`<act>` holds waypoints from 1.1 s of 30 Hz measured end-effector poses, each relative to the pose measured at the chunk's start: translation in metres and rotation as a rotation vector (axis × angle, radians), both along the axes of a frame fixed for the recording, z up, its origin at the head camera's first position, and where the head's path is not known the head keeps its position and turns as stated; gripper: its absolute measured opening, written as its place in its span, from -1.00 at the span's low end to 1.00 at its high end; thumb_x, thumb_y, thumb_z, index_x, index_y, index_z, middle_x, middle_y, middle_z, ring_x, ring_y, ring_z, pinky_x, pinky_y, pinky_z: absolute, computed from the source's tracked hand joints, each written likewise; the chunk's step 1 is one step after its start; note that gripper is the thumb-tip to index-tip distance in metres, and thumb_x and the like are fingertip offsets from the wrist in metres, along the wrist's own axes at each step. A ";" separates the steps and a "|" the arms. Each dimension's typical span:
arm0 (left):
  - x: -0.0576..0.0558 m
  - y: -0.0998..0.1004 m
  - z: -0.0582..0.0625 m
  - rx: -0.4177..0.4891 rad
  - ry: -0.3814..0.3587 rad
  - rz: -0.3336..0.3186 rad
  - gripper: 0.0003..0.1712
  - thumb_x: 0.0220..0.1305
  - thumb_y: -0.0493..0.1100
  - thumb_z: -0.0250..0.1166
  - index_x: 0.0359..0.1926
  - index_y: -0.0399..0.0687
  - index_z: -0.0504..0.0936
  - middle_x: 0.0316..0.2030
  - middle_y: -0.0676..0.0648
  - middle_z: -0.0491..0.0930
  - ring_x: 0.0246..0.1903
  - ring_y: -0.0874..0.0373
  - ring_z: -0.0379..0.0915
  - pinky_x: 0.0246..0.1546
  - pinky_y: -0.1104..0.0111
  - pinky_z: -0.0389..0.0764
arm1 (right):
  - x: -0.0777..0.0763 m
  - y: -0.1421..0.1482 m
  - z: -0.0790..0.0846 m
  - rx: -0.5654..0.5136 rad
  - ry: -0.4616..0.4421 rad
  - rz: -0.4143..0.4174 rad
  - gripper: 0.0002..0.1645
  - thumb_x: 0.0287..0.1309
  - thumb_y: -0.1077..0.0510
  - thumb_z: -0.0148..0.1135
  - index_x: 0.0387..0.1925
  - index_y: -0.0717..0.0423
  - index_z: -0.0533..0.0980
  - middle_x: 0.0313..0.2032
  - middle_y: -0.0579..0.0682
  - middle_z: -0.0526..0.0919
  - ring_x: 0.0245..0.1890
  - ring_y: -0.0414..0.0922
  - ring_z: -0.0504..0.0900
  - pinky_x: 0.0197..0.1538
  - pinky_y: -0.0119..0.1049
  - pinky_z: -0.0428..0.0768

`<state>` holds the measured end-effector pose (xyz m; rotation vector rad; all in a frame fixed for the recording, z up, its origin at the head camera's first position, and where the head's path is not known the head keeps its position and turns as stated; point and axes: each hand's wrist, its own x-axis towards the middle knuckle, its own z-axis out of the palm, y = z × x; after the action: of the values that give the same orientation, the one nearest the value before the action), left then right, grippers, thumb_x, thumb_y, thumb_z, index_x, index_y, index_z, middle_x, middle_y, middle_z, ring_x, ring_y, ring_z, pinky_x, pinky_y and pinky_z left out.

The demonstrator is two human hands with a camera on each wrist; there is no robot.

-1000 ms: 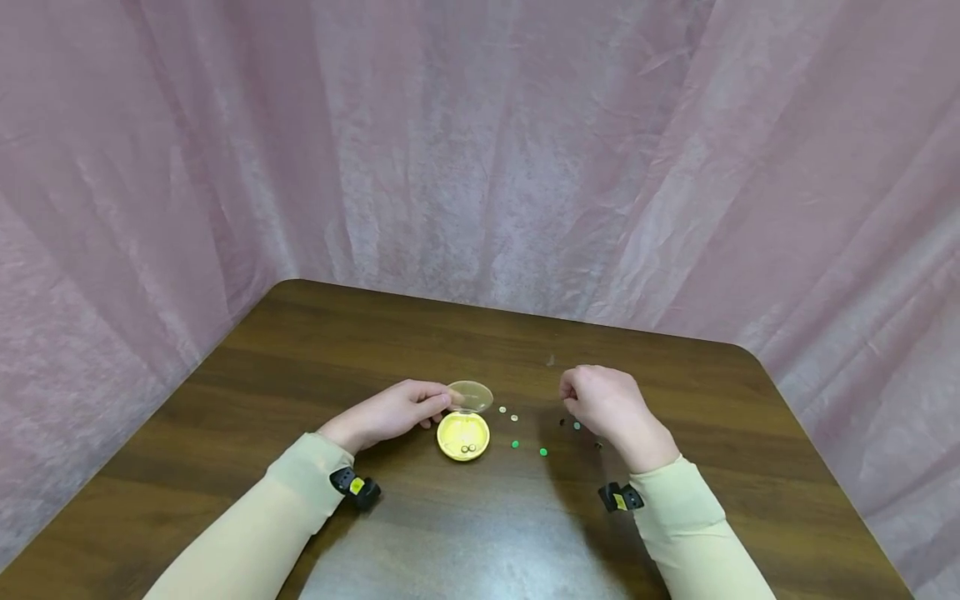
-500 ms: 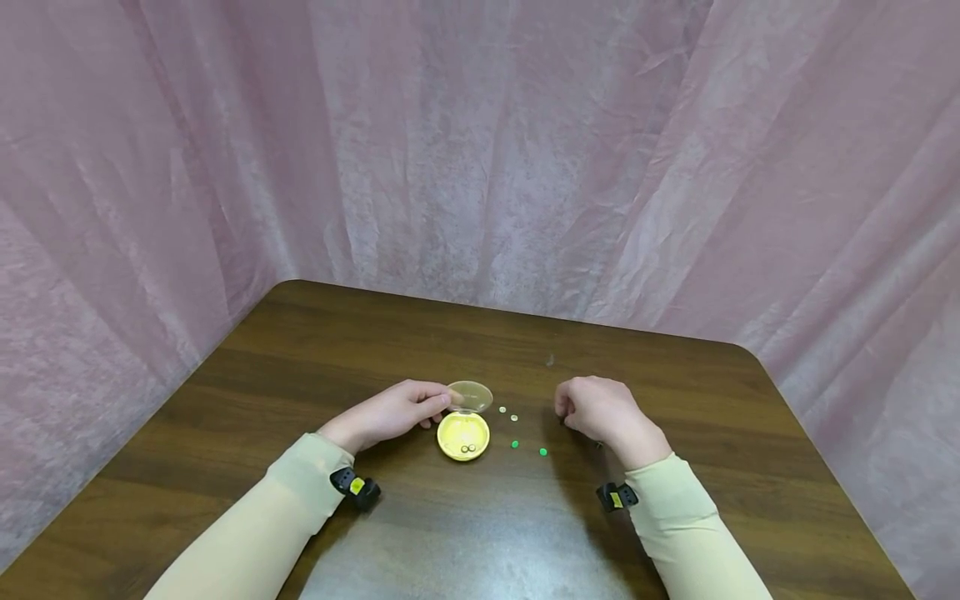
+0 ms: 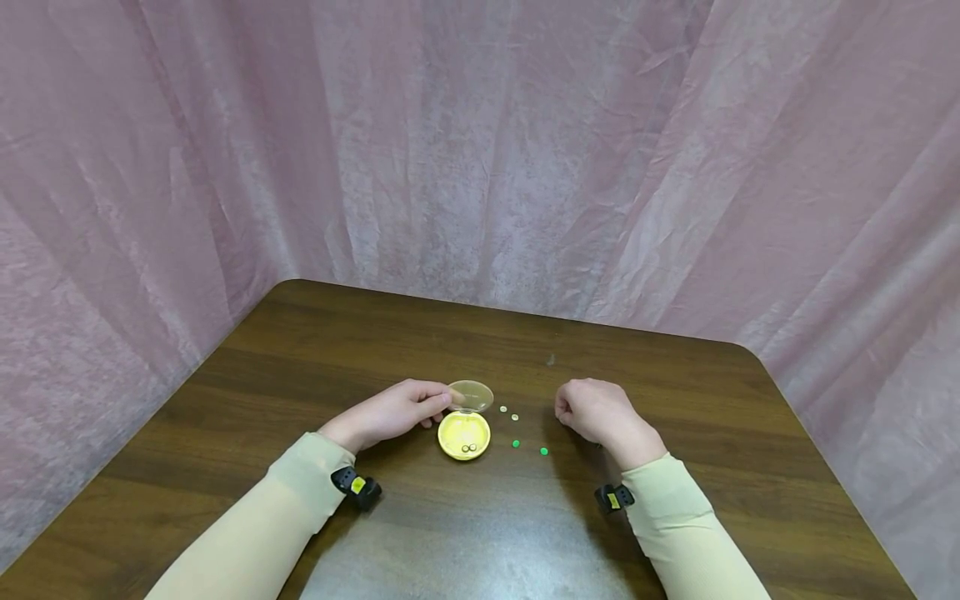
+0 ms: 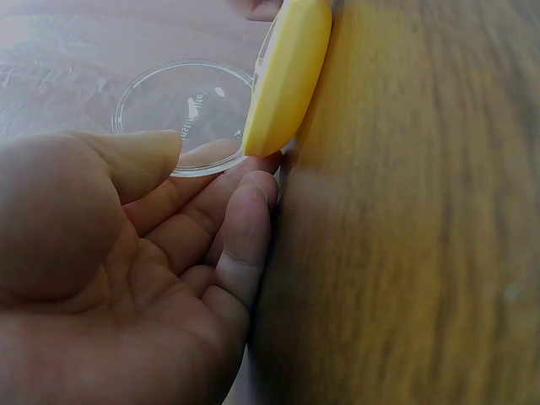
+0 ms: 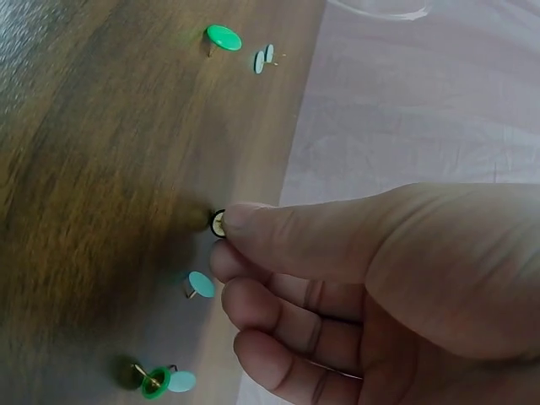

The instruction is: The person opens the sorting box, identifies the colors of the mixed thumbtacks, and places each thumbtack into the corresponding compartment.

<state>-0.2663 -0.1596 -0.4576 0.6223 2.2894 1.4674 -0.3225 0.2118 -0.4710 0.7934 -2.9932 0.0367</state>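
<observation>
A round yellow case (image 3: 447,451) stands on the table with its clear lid (image 3: 477,395) raised. My left hand (image 3: 401,408) pinches the lid's left edge between thumb and fingers, the thumb (image 4: 148,164) overlapping the rim in the left wrist view. Two small thumbtacks (image 3: 468,448) lie inside the case. To the right, my right hand (image 3: 600,408) is low at the tabletop. Its thumb and forefinger pinch a dark-rimmed thumbtack (image 5: 218,224). A light blue thumbtack (image 5: 201,284) lies just beside the curled fingers, hidden by the hand in the head view.
Between case and right hand lie two green thumbtacks (image 3: 543,452) and two pale thumbtacks (image 3: 514,417). Another green thumbtack (image 5: 154,385), point up, and a pale blue thumbtack (image 5: 181,381) sit near the right hand. A pink curtain (image 3: 480,167) hangs behind the wooden table (image 3: 375,333).
My right hand has come down and slightly left onto the thumbtacks by it, covering some of them, and now pinches one. The left hand keeps its hold on the lid.
</observation>
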 end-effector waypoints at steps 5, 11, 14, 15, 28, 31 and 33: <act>0.000 0.000 0.001 -0.004 0.000 0.004 -0.61 0.80 -0.07 0.09 0.31 -0.12 0.74 0.15 -0.07 0.75 -0.04 0.06 0.58 0.07 0.16 0.60 | -0.014 0.008 -0.021 -0.001 0.029 0.004 -0.70 0.08 0.21 0.34 -0.55 -0.33 0.58 -0.52 -0.29 0.54 -0.50 -0.17 0.44 -0.41 -0.01 0.50; 0.001 -0.001 0.001 -0.013 -0.008 0.009 -0.61 0.79 -0.04 0.11 0.33 -0.08 0.74 0.18 -0.07 0.73 -0.03 0.05 0.59 0.08 0.16 0.60 | 0.022 -0.013 0.029 -0.008 -0.037 -0.009 -0.74 0.22 0.25 0.42 -0.45 -0.20 0.63 -0.43 -0.22 0.64 -0.41 -0.13 0.57 -0.29 0.00 0.63; 0.001 -0.001 0.001 -0.009 -0.008 0.006 -0.61 0.79 -0.04 0.11 0.32 -0.08 0.74 0.18 -0.07 0.73 -0.02 0.05 0.59 0.09 0.16 0.60 | 0.038 -0.023 0.050 -0.017 -0.051 -0.030 -0.77 0.25 0.27 0.44 -0.43 -0.13 0.64 -0.41 -0.18 0.66 -0.38 -0.11 0.62 -0.25 0.00 0.66; 0.001 -0.001 0.001 -0.007 -0.008 0.006 -0.61 0.79 -0.04 0.11 0.32 -0.08 0.74 0.18 -0.07 0.74 -0.03 0.05 0.59 0.09 0.16 0.60 | 0.043 -0.027 0.059 -0.015 -0.072 -0.051 -0.76 0.28 0.27 0.45 -0.43 -0.12 0.64 -0.40 -0.18 0.67 -0.36 -0.10 0.64 -0.23 0.00 0.67; 0.002 -0.001 0.003 -0.018 -0.019 0.017 -0.61 0.79 -0.04 0.11 0.34 -0.05 0.73 0.18 -0.05 0.72 -0.01 0.06 0.59 0.10 0.17 0.61 | 0.036 -0.021 0.051 -0.037 -0.081 -0.050 -0.78 0.27 0.25 0.38 -0.44 -0.13 0.64 -0.43 -0.19 0.64 -0.39 -0.13 0.57 -0.24 -0.05 0.64; 0.002 -0.001 0.003 -0.007 -0.015 0.010 -0.62 0.80 -0.06 0.10 0.32 -0.08 0.74 0.16 -0.05 0.72 -0.03 0.05 0.57 0.08 0.16 0.60 | 0.039 -0.023 0.052 -0.022 -0.084 -0.054 -0.75 0.25 0.29 0.37 -0.47 -0.11 0.61 -0.46 -0.19 0.59 -0.40 -0.14 0.51 -0.28 -0.13 0.56; 0.002 0.000 0.003 -0.001 -0.010 0.006 -0.61 0.80 -0.07 0.10 0.31 -0.11 0.74 0.15 -0.06 0.72 -0.03 0.05 0.57 0.07 0.16 0.60 | 0.050 -0.032 0.067 0.004 -0.095 -0.085 -0.71 0.18 0.35 0.38 -0.50 -0.09 0.57 -0.49 -0.18 0.55 -0.42 -0.14 0.48 -0.30 -0.15 0.51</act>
<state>-0.2647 -0.1598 -0.4548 0.6070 2.2868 1.4688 -0.2722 0.1793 -0.4038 0.6834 -3.1142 0.0670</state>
